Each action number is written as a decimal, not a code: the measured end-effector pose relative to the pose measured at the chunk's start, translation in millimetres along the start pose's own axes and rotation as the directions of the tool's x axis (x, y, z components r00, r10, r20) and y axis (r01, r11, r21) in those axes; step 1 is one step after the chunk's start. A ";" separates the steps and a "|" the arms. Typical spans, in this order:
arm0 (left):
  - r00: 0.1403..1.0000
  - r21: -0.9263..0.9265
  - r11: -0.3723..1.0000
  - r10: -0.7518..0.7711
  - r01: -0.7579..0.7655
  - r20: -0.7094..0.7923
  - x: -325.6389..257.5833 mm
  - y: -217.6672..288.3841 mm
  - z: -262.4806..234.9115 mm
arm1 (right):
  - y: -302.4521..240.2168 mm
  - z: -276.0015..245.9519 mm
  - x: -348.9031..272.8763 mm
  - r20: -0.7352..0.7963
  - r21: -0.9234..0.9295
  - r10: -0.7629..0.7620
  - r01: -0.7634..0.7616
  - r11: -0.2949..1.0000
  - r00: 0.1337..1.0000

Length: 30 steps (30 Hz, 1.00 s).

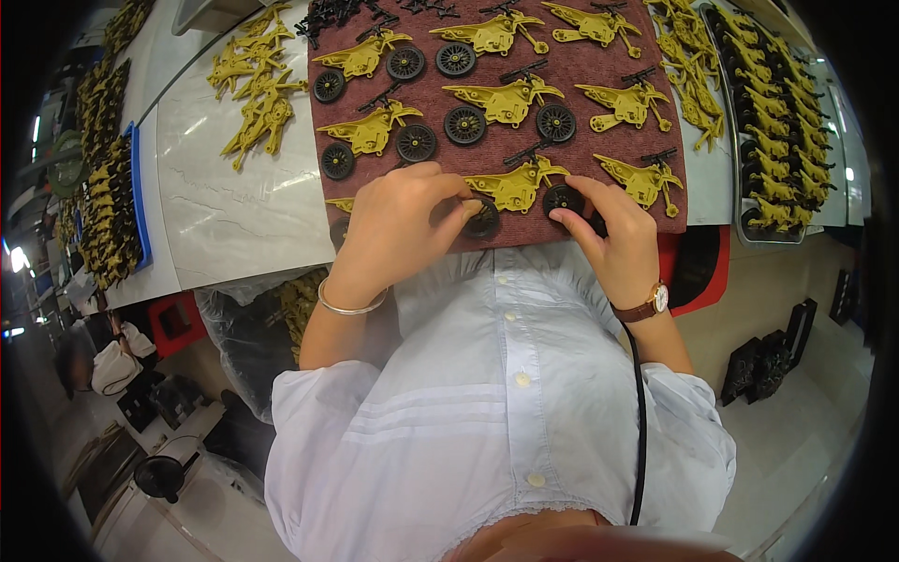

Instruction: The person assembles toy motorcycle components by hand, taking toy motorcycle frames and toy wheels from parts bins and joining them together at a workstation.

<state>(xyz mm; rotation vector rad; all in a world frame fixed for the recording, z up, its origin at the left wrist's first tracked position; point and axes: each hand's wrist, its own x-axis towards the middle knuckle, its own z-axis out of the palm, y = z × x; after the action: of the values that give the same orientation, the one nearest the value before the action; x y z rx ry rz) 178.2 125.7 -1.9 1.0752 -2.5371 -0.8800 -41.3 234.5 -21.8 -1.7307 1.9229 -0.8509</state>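
A yellow toy motorbike body (513, 191) with a black handlebar lies on the dark red cloth (581, 155), close to its near edge. At its left end, my left hand (398, 223) pinches a black spoked wheel (482, 218) between thumb and finger. My right hand (618, 229) has its thumb and fingers around another black wheel (563, 199) at the body's right end. Behind them lies a motorbike (503, 101) with a wheel at each end. To the right, a yellow body (641, 178) shows no wheels. Part of a yellow body by my left wrist is hidden.
Loose yellow parts (257, 89) pile on the pale table (225, 211) at left, more (691, 70) at right. A metal tray (749, 231) of motorbikes stands far right, a blue tray (140, 201) far left. Black handlebars (342, 14) heap at the back. Red stools show below the table.
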 end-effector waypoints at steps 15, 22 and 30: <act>0.999 -0.399 0.917 -0.006 -0.008 -0.035 3.2 0.6 -2.0 | 22.0 -32.5 -10.7 -0.035 0.524 0.251 -0.196 0.829 0.967; 0.911 -0.902 0.136 -0.098 0.411 0.400 11.4 18.5 -1.3 | 20.9 -21.4 -4.3 -0.148 0.331 0.178 -0.121 0.936 0.973; 0.873 -0.870 -0.079 0.027 0.487 0.487 28.4 38.0 22.2 | 18.8 -26.6 -6.8 -0.266 0.234 0.142 -0.080 0.969 0.953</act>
<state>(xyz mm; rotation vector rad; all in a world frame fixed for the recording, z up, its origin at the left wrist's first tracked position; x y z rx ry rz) 127.1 135.7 3.9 0.7291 -0.9034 -2.6271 -71.8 246.3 -15.9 -1.4179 1.9904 -1.2723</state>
